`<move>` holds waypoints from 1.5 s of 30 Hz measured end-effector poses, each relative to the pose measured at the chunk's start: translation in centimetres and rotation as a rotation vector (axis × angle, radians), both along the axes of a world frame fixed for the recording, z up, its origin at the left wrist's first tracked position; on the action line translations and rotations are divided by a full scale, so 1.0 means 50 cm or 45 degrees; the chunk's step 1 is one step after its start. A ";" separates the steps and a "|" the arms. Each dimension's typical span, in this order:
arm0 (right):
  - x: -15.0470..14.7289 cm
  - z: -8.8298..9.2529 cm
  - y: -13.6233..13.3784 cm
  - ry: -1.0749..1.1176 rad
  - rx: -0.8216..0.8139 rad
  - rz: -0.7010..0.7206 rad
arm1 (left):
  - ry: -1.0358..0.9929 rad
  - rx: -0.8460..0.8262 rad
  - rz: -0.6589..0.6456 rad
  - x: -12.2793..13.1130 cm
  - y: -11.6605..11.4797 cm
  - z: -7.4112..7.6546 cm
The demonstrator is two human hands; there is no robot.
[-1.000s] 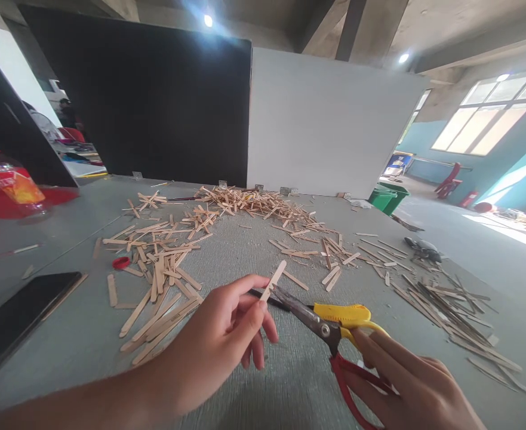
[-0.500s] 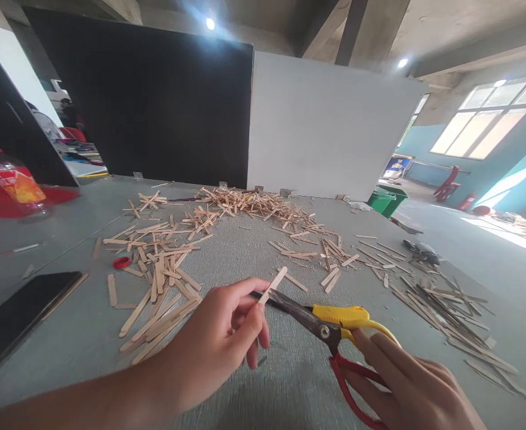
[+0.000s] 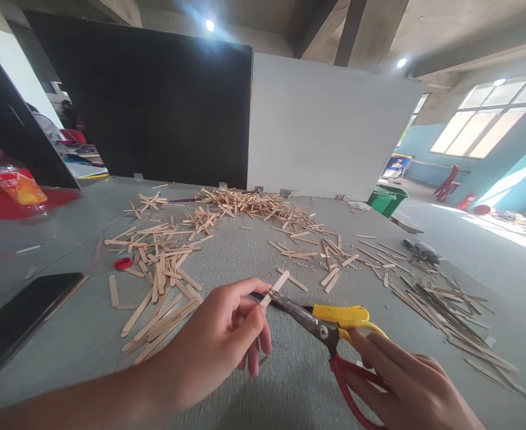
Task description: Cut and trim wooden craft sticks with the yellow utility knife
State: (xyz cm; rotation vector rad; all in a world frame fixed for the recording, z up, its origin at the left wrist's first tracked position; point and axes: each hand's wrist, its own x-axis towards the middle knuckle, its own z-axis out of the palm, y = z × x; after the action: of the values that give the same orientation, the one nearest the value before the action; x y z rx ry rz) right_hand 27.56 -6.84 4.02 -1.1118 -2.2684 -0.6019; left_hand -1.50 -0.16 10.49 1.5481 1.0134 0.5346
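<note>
My left hand [image 3: 238, 334] pinches a short wooden craft stick [image 3: 280, 280] between thumb and fingers, its free end pointing up and away. In my right hand [image 3: 410, 376] is a pair of scissors [image 3: 305, 319] with one red and one yellow handle loop. The dark blades reach left to the stick and meet it just beyond my left fingertips; the far blade tip is partly hidden by my left hand. A yellow-handled tool [image 3: 341, 313], perhaps a utility knife, lies on the table behind the scissors.
Craft sticks [image 3: 164, 269] lie in a loose arc, with a heap [image 3: 254, 203] at the back and dark strips [image 3: 455, 322] on the right. A phone [image 3: 25, 310], a red ring [image 3: 122, 263] and a drink bottle [image 3: 14, 182] are on the left. Panels [image 3: 325, 125] stand behind.
The scissor handles have drawn slightly closer together, and the blades sit a bit nearer the stick. Both hands have otherwise barely moved.
</note>
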 end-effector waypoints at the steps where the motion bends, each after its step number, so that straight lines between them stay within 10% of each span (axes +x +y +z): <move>1: 0.001 -0.001 0.000 -0.006 -0.013 0.002 | -0.006 0.001 0.002 -0.001 0.000 0.000; 45: 0.022 -0.009 0.000 -0.022 0.038 0.003 | -0.022 0.080 0.034 0.004 -0.002 -0.012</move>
State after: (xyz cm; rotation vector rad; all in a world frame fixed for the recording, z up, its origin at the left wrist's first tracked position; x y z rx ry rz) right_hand 28.65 -6.84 3.56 -1.0935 -2.2678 -0.6445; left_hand -1.28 -0.23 9.91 1.5847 1.0138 0.6027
